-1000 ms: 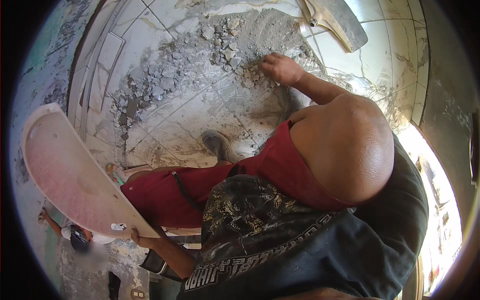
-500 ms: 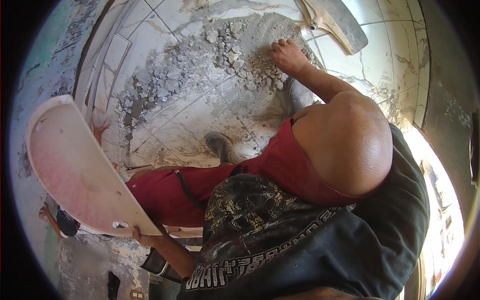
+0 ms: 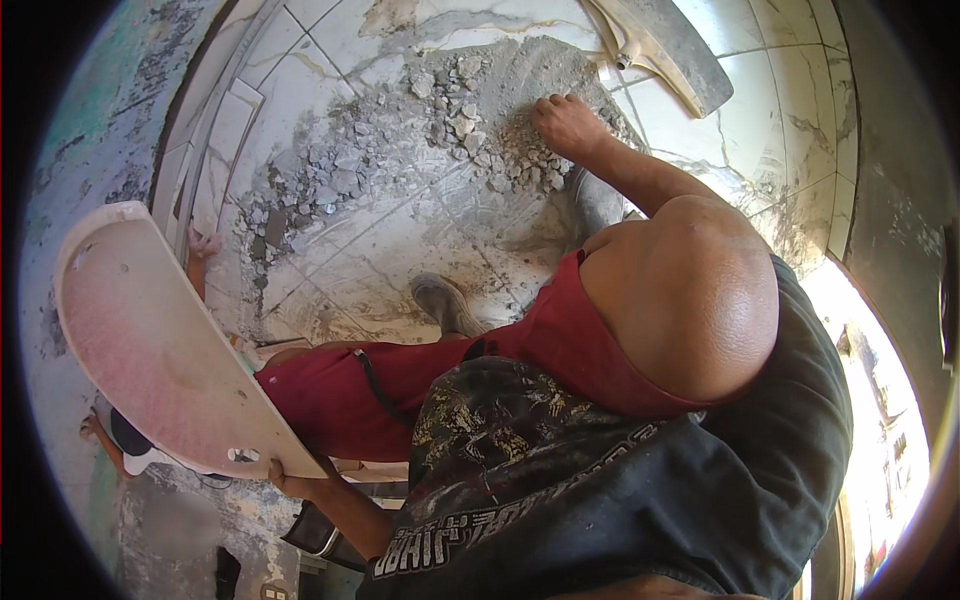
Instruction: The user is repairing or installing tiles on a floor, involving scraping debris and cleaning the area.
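Note:
My left hand [image 3: 293,478] grips the lower corner of a pale, semicircular plastic board [image 3: 165,340] with pink stains and a cut-out, held beside my red-clad leg [image 3: 330,405]. My right hand [image 3: 566,126] is down at a heap of grey rubble [image 3: 462,125] and grit, fingers curled into it; what they hold is hidden. My bare knee [image 3: 715,300] hides part of that arm. A grey boot [image 3: 445,305] stands on the dusty tiles below the rubble.
A metal blade tool [image 3: 680,65] with a socket lies at top right on tiled floor [image 3: 760,130]. A co-worker's hand [image 3: 203,243] shows beside tile strips [image 3: 210,170] at left. Another person [image 3: 125,435] in a dark cap is partly behind the board. Bright opening [image 3: 880,420] at right.
My right hand moved up and right over the rubble, then slightly down and left. A co-worker's hand appeared left of the rubble. The board shifted slightly right.

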Available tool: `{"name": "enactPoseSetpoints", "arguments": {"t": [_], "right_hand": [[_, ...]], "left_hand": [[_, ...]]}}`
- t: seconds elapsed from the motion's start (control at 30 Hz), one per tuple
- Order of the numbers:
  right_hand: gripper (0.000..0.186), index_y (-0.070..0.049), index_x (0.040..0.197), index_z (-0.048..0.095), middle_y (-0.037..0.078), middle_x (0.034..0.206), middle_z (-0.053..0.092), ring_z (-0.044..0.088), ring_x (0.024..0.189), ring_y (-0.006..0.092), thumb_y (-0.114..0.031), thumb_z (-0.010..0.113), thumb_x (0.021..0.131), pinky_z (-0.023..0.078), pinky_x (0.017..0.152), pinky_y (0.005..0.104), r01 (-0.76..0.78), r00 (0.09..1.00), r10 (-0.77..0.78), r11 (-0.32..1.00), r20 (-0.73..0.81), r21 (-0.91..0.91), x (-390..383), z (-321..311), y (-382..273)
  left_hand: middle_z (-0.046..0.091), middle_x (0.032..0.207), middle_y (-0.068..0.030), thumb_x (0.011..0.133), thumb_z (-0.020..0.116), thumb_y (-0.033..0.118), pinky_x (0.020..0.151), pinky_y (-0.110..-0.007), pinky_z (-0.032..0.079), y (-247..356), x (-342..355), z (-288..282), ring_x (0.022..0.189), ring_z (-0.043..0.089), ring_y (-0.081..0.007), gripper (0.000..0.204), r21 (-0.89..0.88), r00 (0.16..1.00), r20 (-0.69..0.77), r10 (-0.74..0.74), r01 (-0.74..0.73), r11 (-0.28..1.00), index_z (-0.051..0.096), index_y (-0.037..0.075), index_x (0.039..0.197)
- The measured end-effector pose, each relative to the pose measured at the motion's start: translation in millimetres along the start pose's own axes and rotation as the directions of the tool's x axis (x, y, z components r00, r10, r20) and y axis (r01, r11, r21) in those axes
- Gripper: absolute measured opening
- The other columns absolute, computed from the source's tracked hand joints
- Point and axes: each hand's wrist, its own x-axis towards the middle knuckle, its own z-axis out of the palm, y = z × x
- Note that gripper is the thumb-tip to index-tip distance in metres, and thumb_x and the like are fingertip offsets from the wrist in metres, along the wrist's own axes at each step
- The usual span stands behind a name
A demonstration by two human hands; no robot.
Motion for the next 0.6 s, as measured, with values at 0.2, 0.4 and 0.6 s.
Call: {"name": "enactPoseSetpoints", "arguments": {"t": [0.2,0.4,0.6], "right_hand": [[0.018,-0.002,0.099,0.059,0.015,0.096,0.063,0.064,0.090,0.0298,-0.010,0.052,0.085,0.052,0.077,0.0439,-0.030,0.997,0.036,0.997,-0.073,0.077,1,17,3],[0.023,-0.002,0.107,0.056,0.023,0.077,0.063,0.065,0.073,0.0387,-0.008,0.049,0.085,0.053,0.067,0.0491,-0.049,0.998,0.062,0.924,-0.021,0.379,-17,7,14],[0.019,-0.005,0.103,0.063,0.017,0.093,0.066,0.063,0.089,0.0372,-0.015,0.057,0.088,0.051,0.082,0.0457,-0.082,0.959,0.220,0.821,-0.181,0.565,-45,-17,35]], "left_hand": [[0.053,0.127,-0.0213,0.077,0.053,0.025,0.102,-0.049,0.045,-5,-8,11,0.116,0.056,-0.0348,0.062,0.055,0.999,-0.024,0.031,-0.030,0.998,0.042,-0.003,0.131],[0.053,0.127,-0.0206,0.077,0.053,0.026,0.104,-0.050,0.042,-4,-7,6,0.118,0.054,-0.0349,0.062,0.016,1.000,-0.003,0.004,-0.004,1.000,0.043,-0.002,0.131],[0.053,0.126,-0.0200,0.077,0.055,0.023,0.102,-0.050,0.043,-8,-15,10,0.117,0.054,-0.0344,0.058,0.004,0.998,-0.056,0.021,-0.021,1.000,0.045,-0.001,0.129]]}}
